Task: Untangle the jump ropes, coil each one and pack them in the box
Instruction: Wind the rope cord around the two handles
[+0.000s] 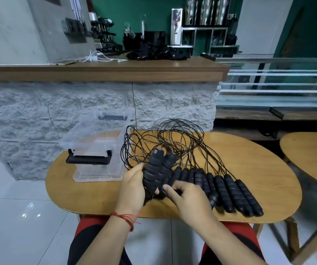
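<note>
I see bare worktop (264,165) right of centre. The clear box (96,142) stands centre-left. My left hand (132,190) grips two handles (157,169) upright. My right hand (190,199) curls against their bases; I cannot tell its grip. Black jump ropes (173,138) tangle behind, and more handles (230,194) lie in a row near the front edge.

- No text, brand or number can be read.
- The white dispenser (176,33) behind the counter bears a printed panel, too blurred to read.

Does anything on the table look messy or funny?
Yes. The black cords loop over each other in a tangle behind the row of handles, beside the clear box. Nothing looks broken.
</note>
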